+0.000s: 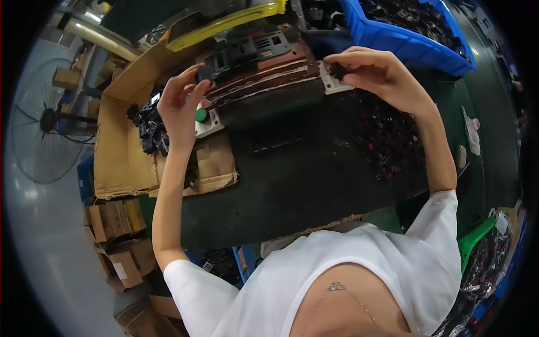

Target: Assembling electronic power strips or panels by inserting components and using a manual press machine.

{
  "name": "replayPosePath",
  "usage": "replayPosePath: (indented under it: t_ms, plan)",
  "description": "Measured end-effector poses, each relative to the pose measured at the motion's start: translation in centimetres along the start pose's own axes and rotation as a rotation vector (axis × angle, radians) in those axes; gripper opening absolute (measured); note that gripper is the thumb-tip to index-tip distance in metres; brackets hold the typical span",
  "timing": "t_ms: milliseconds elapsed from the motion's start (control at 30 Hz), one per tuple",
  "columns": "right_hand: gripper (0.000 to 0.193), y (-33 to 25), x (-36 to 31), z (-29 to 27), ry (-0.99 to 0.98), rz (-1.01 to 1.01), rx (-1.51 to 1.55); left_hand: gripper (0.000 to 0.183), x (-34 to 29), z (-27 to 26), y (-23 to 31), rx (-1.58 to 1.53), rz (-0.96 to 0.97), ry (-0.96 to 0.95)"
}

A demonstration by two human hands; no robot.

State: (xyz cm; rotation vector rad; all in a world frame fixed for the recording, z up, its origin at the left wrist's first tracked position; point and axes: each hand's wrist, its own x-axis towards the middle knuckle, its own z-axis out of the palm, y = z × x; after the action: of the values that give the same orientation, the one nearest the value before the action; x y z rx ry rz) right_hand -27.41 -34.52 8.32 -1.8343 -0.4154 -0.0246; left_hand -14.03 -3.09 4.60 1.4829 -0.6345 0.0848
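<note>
My left hand (181,101) is at the left end of a reddish-brown block fixture (264,76), its thumb and fingertips closed on the end of a black plastic part (233,60). That slotted part lies across the top of the fixture. My right hand (384,76) pinches a small black piece (338,70) to the right of the fixture, above a white button box (332,85); its exact shape is unclear. Below my left hand, a green push button (201,115) sits on another white box (212,124).
A yellow-edged machine part (227,27) hangs above the fixture. On the left stands an open cardboard box (120,149) with black parts (150,130). Blue bin (418,51) of dark parts is at far right. Small dark and red pieces (393,140) lie on the dark table (281,191).
</note>
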Motion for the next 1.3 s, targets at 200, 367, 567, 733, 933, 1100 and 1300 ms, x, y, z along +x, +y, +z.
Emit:
replayPosePath:
  t_ms: [200,367,567,733,933,1100,1300]
  plan:
    - [0.033,0.3,5.1,1.8,0.186,-0.341,-0.598,0.021,3.8,0.0,-1.0,0.269,0.197,-0.13]
    - [0.025,2.3,7.7,1.4,0.21,-0.262,-0.684,0.016,5.0,0.3,-1.8,0.39,0.143,-0.148]
    - [0.02,3.1,8.7,1.0,0.228,-0.264,-0.711,0.019,5.4,-0.3,-2.3,0.601,0.254,-0.168]
    - [0.018,3.2,9.3,1.1,0.237,-0.315,-0.736,0.022,5.7,-0.5,-1.5,0.825,0.404,-0.194]
    - [0.015,4.2,10.0,1.3,0.301,-0.399,-0.702,0.02,5.6,-0.5,-1.0,1.022,0.427,-0.3]
    - [0.015,4.3,10.4,1.7,0.298,-0.387,-0.654,0.016,5.2,-0.7,-1.1,0.871,0.448,-0.317]
    - [0.016,4.0,10.5,2.0,0.231,-0.414,-0.785,0.011,5.4,-0.3,-0.1,1.009,0.517,-0.356]
